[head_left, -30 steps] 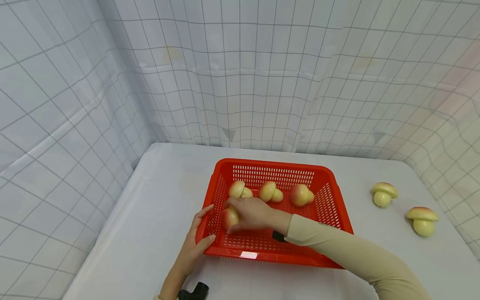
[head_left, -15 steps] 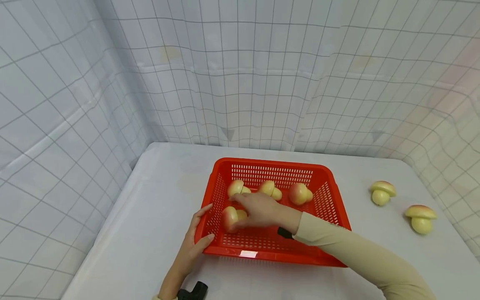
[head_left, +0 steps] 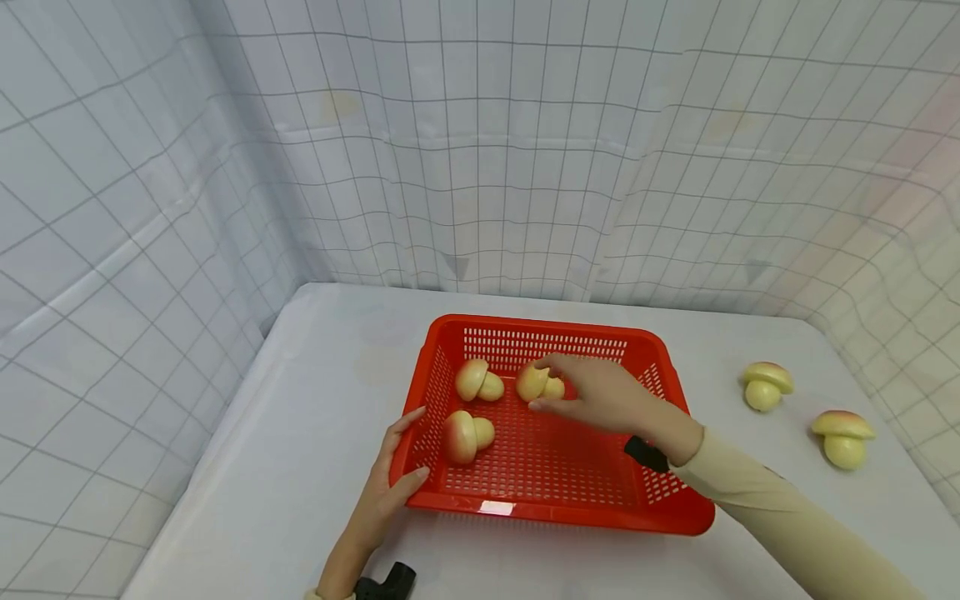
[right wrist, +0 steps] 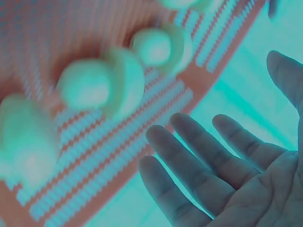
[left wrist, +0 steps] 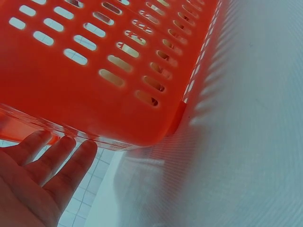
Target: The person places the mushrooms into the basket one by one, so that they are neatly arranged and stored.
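My right hand (head_left: pixel 600 393) hovers over the right half of a red plastic basket (head_left: pixel 570 508), fingers spread, holding nothing. Its fingertips overlap a yellow toy mushroom with a reddish cap (head_left: pixel 529 383) at the basket's back. Two more toy mushrooms lie to the left, one at the back (head_left: pixel 471 380) and one nearer the front (head_left: pixel 459 437). Behind the right hand, the back right part of the basket is hidden. The left hand (head_left: pixel 378 492) rests at the basket's front left corner; in the left wrist view its straight fingers (left wrist: pixel 71 170) reach the slotted wall.
On the white-covered table (head_left: pixel 337 367), two more toy mushrooms stand right of the basket, one farther back (head_left: pixel 765 385) and one nearer (head_left: pixel 843 437). White grid-patterned curtains (head_left: pixel 480 167) enclose the back and both sides.
My right hand has let go of the front left mushroom, which now lies in the basket, and has moved right with its fingers spread. The left hand has stayed put.
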Available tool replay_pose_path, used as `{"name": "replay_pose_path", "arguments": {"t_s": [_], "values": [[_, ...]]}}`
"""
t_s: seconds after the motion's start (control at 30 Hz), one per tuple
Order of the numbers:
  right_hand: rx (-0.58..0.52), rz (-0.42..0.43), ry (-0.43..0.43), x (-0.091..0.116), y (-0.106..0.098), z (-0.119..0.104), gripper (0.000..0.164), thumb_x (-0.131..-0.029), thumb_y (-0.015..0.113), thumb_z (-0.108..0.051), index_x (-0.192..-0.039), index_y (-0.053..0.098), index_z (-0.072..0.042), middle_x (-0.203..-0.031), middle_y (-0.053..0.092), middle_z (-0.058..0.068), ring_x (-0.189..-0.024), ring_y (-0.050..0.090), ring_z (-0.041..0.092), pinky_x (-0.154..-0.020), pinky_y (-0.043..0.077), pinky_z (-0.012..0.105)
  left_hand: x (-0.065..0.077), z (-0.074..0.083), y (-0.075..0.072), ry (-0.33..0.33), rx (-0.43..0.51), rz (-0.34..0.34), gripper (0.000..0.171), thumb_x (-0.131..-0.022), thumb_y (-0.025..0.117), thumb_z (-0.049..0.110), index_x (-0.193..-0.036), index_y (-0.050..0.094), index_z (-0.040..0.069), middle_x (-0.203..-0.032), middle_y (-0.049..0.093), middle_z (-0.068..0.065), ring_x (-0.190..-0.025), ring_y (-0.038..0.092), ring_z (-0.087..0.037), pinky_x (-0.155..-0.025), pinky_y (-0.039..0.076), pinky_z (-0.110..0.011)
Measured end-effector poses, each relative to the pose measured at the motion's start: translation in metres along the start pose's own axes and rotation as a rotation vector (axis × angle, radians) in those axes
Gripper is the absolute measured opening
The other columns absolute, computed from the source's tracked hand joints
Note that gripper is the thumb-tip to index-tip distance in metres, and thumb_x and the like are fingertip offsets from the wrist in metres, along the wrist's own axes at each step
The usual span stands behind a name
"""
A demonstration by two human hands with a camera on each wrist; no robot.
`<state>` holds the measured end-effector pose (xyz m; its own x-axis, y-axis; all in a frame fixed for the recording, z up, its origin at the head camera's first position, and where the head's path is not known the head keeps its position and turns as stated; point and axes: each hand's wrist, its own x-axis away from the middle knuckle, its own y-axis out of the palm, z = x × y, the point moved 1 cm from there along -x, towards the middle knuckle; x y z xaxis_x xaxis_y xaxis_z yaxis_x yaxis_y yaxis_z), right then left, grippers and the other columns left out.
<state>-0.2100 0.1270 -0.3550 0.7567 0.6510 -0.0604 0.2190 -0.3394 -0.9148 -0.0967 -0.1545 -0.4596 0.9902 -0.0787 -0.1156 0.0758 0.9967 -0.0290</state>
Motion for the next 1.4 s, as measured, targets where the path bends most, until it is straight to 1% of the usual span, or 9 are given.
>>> {"name": "replay_pose_path", "arguments": {"t_s": [0.43, 0.57, 0.77, 0.87, 0.93, 1.03, 1.13, 1.27, 1.4], "values": [[-0.029, 0.409, 0.203, 0.084, -0.060, 0.075, 0.040, -0.092, 0.062, -0.031, -0.123, 0.056, -0.006, -0.101, 0.066, 0.010, -0.089, 0.062, 0.029, -0.074, 0.050, 0.048, -0.001, -0.001, 0.001, -0.003, 0.004, 0.008, 0.067, -0.083, 0.056, 0.010, -0.144, 0.032, 0.023, -0.146, 0.029, -0.009, -0.123, 0.039, -0.038, -0.084, 0.051, -0.040], [-0.037, 0.475, 0.361, 0.114, -0.071, 0.099, 0.043, -0.093, 0.059, -0.034, -0.125, 0.055, -0.006, -0.104, 0.065, 0.015, -0.087, 0.061, 0.030, -0.070, 0.050, 0.032, -0.001, -0.001, 0.001, -0.006, 0.010, 0.009, 0.067, -0.083, 0.056, 0.010, -0.144, 0.032, 0.022, -0.146, 0.028, -0.009, -0.124, 0.038, -0.039, -0.084, 0.050, -0.040], [-0.040, 0.597, 0.521, 0.157, -0.078, 0.135, 0.048, -0.093, 0.060, -0.034, -0.129, 0.053, -0.003, -0.109, 0.062, 0.020, -0.078, 0.046, -0.014, -0.061, 0.039, 0.013, -0.001, 0.000, 0.002, -0.005, 0.009, 0.010, 0.068, -0.082, 0.057, 0.010, -0.144, 0.031, 0.023, -0.147, 0.028, -0.009, -0.124, 0.037, -0.039, -0.084, 0.050, -0.040], [-0.028, 0.624, 0.595, 0.174, -0.077, 0.151, 0.053, -0.093, 0.058, -0.036, -0.131, 0.050, 0.000, -0.111, 0.060, 0.021, -0.075, 0.037, -0.021, -0.062, 0.037, 0.014, -0.001, 0.000, 0.001, -0.004, 0.007, 0.010, 0.068, -0.082, 0.057, 0.009, -0.144, 0.031, 0.022, -0.146, 0.028, -0.009, -0.124, 0.037, -0.039, -0.084, 0.050, -0.040], [-0.025, 0.622, 0.643, 0.183, -0.075, 0.160, 0.058, -0.094, 0.056, -0.038, -0.134, 0.046, 0.002, -0.117, 0.058, 0.024, -0.079, 0.043, -0.014, -0.061, 0.035, 0.015, -0.001, 0.000, 0.001, -0.003, 0.007, 0.012, 0.068, -0.083, 0.056, 0.009, -0.144, 0.031, 0.021, -0.146, 0.028, -0.009, -0.124, 0.037, -0.039, -0.084, 0.050, -0.040], [-0.016, 0.626, 0.696, 0.192, -0.071, 0.173, 0.062, -0.095, 0.054, -0.038, -0.137, 0.040, 0.006, -0.126, 0.050, 0.031, -0.093, 0.057, 0.017, -0.064, 0.033, 0.020, -0.001, 0.000, 0.000, -0.001, 0.013, 0.012, 0.067, -0.083, 0.056, 0.009, -0.144, 0.031, 0.021, -0.146, 0.028, -0.010, -0.123, 0.037, -0.039, -0.084, 0.050, -0.041], [-0.023, 0.647, 0.727, 0.198, -0.064, 0.184, 0.064, -0.095, 0.053, -0.035, -0.137, 0.036, 0.011, -0.130, 0.044, 0.036, -0.108, 0.045, 0.052, -0.074, 0.040, 0.037, -0.001, 0.000, 0.000, 0.003, 0.019, 0.005, 0.067, -0.083, 0.055, 0.009, -0.144, 0.031, 0.021, -0.146, 0.028, -0.010, -0.123, 0.037, -0.039, -0.085, 0.050, -0.041], [-0.027, 0.654, 0.765, 0.206, -0.054, 0.195, 0.068, -0.095, 0.052, -0.034, -0.137, 0.032, 0.016, -0.127, 0.037, 0.043, -0.108, 0.040, 0.058, -0.082, 0.033, 0.063, -0.001, 0.000, 0.001, 0.002, 0.018, 0.000, 0.067, -0.083, 0.055, 0.009, -0.145, 0.030, 0.020, -0.146, 0.028, -0.009, -0.124, 0.037, -0.039, -0.085, 0.050, -0.041], [-0.022, 0.636, 0.815, 0.213, -0.049, 0.204, 0.075, -0.094, 0.053, -0.037, -0.137, 0.026, 0.019, -0.126, 0.034, 0.047, -0.108, 0.036, 0.060, -0.084, 0.031, 0.066, -0.001, 0.000, 0.002, -0.005, 0.011, 0.008, 0.068, -0.083, 0.056, 0.010, -0.145, 0.031, 0.020, -0.146, 0.028, -0.009, -0.124, 0.037, -0.039, -0.085, 0.050, -0.041]]}}
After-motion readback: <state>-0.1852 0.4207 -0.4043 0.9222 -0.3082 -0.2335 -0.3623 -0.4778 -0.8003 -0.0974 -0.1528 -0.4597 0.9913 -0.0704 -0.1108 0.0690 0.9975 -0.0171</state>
